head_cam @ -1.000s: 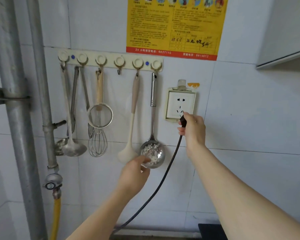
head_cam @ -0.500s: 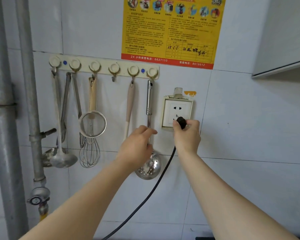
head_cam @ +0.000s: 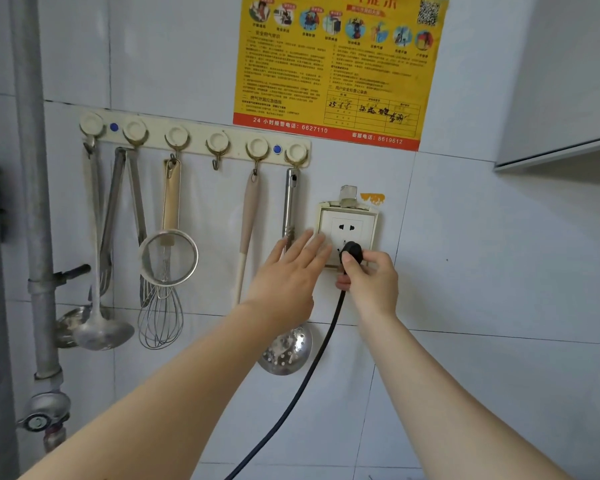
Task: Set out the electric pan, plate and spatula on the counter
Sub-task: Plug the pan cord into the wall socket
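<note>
Right grip (head_cam: 374,278) pinches the black plug (head_cam: 352,252) at the socket (head_cam: 347,224); left grip (head_cam: 288,275), straight-fingered, touches its edge.

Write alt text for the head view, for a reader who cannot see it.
The right hand grips a black plug at a white wall socket, while the left hand, fingers straight, lies at the socket's left edge. Utensils hang from a hook rail to the left; a yellow poster is above.

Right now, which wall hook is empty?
The fourth hook from the left, between the strainer and the beige spatula; the other five hold utensils.
</note>
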A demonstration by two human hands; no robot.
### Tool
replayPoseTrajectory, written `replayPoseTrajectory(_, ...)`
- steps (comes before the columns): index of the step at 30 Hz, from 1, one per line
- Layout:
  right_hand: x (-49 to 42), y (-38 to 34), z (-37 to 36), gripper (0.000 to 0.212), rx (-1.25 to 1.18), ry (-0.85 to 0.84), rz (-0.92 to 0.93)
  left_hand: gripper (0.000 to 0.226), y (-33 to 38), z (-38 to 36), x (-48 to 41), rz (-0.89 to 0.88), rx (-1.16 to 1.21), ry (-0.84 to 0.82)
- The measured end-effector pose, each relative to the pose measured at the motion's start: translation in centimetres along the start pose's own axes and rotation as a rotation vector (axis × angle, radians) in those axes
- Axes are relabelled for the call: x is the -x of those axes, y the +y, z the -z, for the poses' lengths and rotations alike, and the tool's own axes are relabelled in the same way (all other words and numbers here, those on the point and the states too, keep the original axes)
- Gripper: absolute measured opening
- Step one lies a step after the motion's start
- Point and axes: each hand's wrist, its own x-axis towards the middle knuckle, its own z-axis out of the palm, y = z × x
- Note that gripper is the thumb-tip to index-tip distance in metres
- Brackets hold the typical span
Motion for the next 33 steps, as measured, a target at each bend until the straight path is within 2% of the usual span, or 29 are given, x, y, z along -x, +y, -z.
replayPoseTrajectory(4,-0.6,-0.2,0.2,0.019,-0.081,-0.038,-0.063,0.079,0.0,-0.5,-0.3,-0.041,-0.19,-0.06)
replayPoseTrajectory(7,-1.1,-0.1,0.6,0.016,-0.084,-0.048,-0.072,0.077,0.2,-0.8,-0.2,-0.036,-0.237,-0.064)
replayPoseTrajectory(12,-1.3,0.1,0.7,0.024,-0.082,0.067,-0.057,0.076,0.3,-1.1,-0.2,-0.037,-0.256,-0.045)
replayPoseTrajectory(17,-1.4,-0.2,0.1,0.024,-0.021,0.166,0.032,0.075,0.6,-1.2,-0.3,-0.054,-0.271,-0.036)
replayPoseTrajectory(23,-1.7,-0.7,0.2,0.025,0.253,0.104,0.21,0.076,0.7,-1.0,-0.2,-0.059,-0.295,-0.046)
replayPoseTrajectory(29,-3.0,-1.3,2.1,0.022,0.169,-0.038,0.108,0.075,0.8,-0.9,-0.2,-0.066,-0.308,-0.048)
replayPoseTrajectory(33,-3.4,-1.5,2.0,0.022,0.202,-0.05,0.099,0.074,1.0,-0.8,-0.2,-0.06,-0.293,-0.05)
